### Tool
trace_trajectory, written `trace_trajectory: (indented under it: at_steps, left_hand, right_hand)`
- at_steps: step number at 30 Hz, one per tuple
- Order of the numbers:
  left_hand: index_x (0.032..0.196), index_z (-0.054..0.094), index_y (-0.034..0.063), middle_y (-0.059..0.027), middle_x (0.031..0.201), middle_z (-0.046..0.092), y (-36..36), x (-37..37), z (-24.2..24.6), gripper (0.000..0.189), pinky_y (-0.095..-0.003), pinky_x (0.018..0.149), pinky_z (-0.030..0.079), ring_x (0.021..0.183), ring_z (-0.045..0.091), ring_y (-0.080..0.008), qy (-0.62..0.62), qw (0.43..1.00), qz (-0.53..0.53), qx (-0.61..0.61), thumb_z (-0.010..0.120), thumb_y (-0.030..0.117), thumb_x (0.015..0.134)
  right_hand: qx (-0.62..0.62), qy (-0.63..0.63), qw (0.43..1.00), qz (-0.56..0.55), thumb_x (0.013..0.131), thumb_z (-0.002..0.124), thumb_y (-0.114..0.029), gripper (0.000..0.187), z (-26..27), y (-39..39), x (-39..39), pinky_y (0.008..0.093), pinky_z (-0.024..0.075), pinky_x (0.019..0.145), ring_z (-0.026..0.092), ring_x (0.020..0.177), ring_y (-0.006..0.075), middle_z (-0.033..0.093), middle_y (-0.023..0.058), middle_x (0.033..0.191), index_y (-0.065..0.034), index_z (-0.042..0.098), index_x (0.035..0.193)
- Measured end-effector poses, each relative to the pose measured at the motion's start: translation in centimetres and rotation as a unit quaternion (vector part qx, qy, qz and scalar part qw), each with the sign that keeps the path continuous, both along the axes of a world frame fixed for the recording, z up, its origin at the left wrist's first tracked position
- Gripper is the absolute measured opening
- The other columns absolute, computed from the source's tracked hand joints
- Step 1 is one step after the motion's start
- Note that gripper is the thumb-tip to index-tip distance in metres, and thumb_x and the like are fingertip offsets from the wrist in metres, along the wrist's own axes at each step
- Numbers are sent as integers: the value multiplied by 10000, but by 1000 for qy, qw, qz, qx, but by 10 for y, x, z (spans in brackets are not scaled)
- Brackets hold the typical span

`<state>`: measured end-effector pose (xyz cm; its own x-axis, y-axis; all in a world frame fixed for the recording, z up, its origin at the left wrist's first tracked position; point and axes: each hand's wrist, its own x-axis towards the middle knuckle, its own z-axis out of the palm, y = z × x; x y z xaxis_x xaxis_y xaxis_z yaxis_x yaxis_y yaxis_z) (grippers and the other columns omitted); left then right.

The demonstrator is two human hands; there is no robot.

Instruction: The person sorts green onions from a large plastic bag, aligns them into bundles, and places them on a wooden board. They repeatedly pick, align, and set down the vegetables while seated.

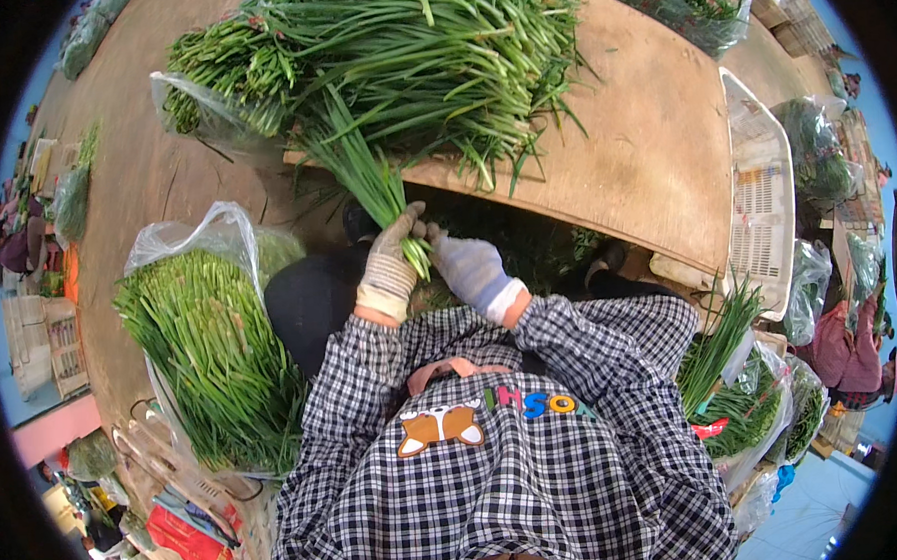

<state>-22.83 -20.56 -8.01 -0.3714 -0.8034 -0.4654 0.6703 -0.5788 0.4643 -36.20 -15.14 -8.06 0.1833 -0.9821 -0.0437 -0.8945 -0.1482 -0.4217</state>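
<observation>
My left hand (391, 264), in a dirty work glove, is closed around a small bunch of long green stalks (373, 186), perhaps garlic chives. Their pale cut ends point down towards me and the leaves reach up to the board. My right hand (474, 271), in a grey-blue glove, is beside the pale ends with its fingertips bent; whether it grips a stalk cannot be told. Beyond my hands a large heap of the same greens (439, 70) lies on a wooden board (652, 136), its pale ends mostly to the right.
At my left stands an open plastic bag of greens (211, 350). A white plastic crate (760, 191) stands past the board's right edge. More bagged greens (747, 409) are at my right. The board's near edge crosses just beyond my hands. Several people are farther off at both sides.
</observation>
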Motion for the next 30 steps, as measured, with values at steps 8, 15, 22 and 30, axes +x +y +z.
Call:
trace_trajectory:
  at_steps: [8, 15, 22, 30]
  left_hand:
    - [1119, 529, 47, 33, 637, 374, -13, 46, 60, 307, -414, 995, 414, 663, 451, -120, 65, 974, 175, -132, 630, 239, 902]
    - [1162, 534, 17, -5, 813, 547, -31, 69, 77, 287, -424, 1005, 438, 799, 553, -165, 131, 949, 213, -192, 579, 175, 927]
    - [1087, 624, 52, -44, 946, 652, -25, 110, 70, 204, -397, 916, 528, 837, 634, -155, 56, 965, 250, -55, 614, 110, 891]
    - [1125, 612, 68, -52, 966, 652, -27, 15, 60, 315, -335, 718, 557, 794, 628, -179, -19, 998, 34, -47, 673, 233, 863]
  right_hand:
    - [-229, -40, 972, 26, 815, 662, -182, 144, 89, -26, -73, 414, 472, 565, 604, 671, 309, 626, 100, 756, -111, 641, 939]
    - [-348, 254, 899, -70, 797, 676, -228, 285, 162, -177, -81, 374, 466, 793, 608, 873, 263, 641, 32, 910, -186, 629, 1075]
    - [-368, 127, 919, -68, 786, 689, -245, 227, 146, -157, -83, 365, 480, 713, 606, 792, 258, 625, 44, 792, -174, 671, 1000]
    - [-413, -36, 910, 20, 760, 692, -185, 185, 110, -74, -35, 337, 416, 522, 544, 619, 193, 545, 1, 693, -194, 655, 941]
